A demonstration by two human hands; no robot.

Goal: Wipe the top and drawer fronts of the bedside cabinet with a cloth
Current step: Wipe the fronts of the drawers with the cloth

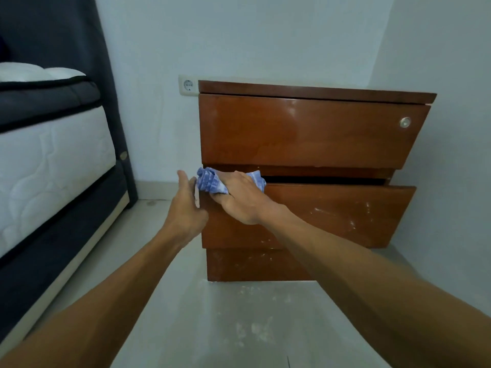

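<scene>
And there was the cloth (210,182), blue check, bunched into a wad on the top left corner of the lower drawer (332,213). Its long axis ran flat, 9 o'clock to 3 o'clock, along that drawer's upper edge, with one tuft poking out at 9 and another at 3. The right hand (243,199) lay right over the middle of it, fingers curled down around the wad and clamping it to the wood, thumb tucked under at the cloth's 6 o'clock. The left hand (186,205) sat just at the cloth's 8 o'clock, fingers straight and loose, holding nothing, palm toward the drawer's left edge; whether it actually touched the wood, I could not tell.

The lower drawer stood pulled out a little, a dark slot showing along its top from the cloth toward 3 o'clock. Too dark in there to tell any contents. White smears marked its front at the right hand's 4 o'clock. The top drawer (305,131) was pushed in, a round metal lock (405,122) at its 2 o'clock corner. The cabinet (316,92) sat in a corner on a pale floor (212,314), with dusty specks at its 6 o'clock. A socket (188,85) was on the wall at the cabinet's 10 o'clock, and a bed (53,160) off at 9.
</scene>
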